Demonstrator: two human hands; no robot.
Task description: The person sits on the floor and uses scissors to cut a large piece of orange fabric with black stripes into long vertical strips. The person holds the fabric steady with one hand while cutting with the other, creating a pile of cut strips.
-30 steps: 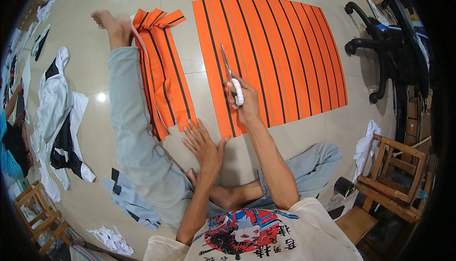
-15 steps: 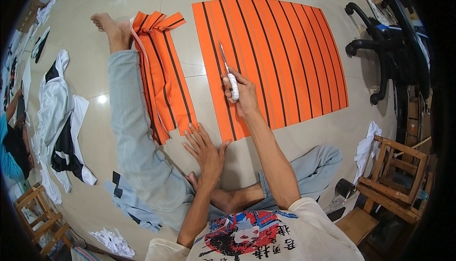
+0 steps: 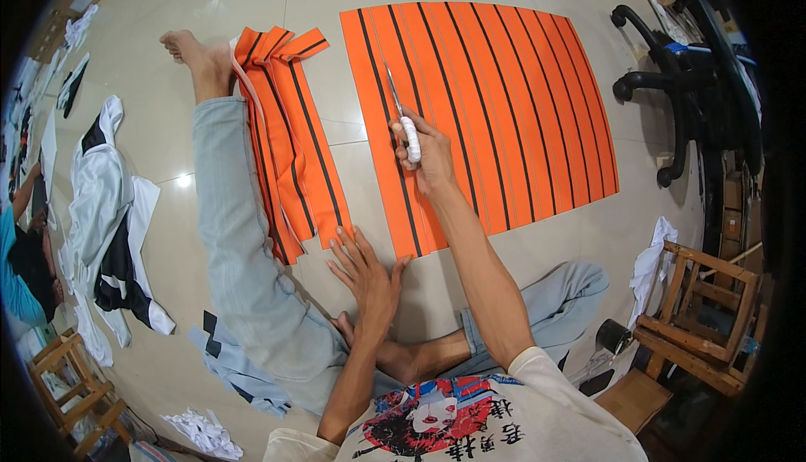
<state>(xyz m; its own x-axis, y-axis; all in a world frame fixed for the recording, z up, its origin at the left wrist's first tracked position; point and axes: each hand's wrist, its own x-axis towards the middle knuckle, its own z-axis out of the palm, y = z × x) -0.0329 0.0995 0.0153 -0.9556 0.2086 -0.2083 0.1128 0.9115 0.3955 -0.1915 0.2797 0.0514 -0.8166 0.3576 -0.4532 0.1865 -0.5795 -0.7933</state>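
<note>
Scissors (image 3: 410,133) now point nearer the far edge of the orange sheet (image 3: 512,118)
The right hand (image 3: 435,160) has its fingers round their handle; cutting is probably further along. The sheet lies on the floor (image 3: 344,109); the left hand (image 3: 369,277), fingers spread, bridges its near-left corner and loose strips (image 3: 316,134).

Both bare forearms (image 3: 480,281) slant forward and inward. The left hand (image 3: 372,279) is palm down with its fingers spread, thumb angled away to the right. The right hand (image 3: 432,160) lies farther forward, fingers curled in a grip. The left leg (image 3: 233,210) is outstretched; the right leg (image 3: 554,298) is folded.
</note>
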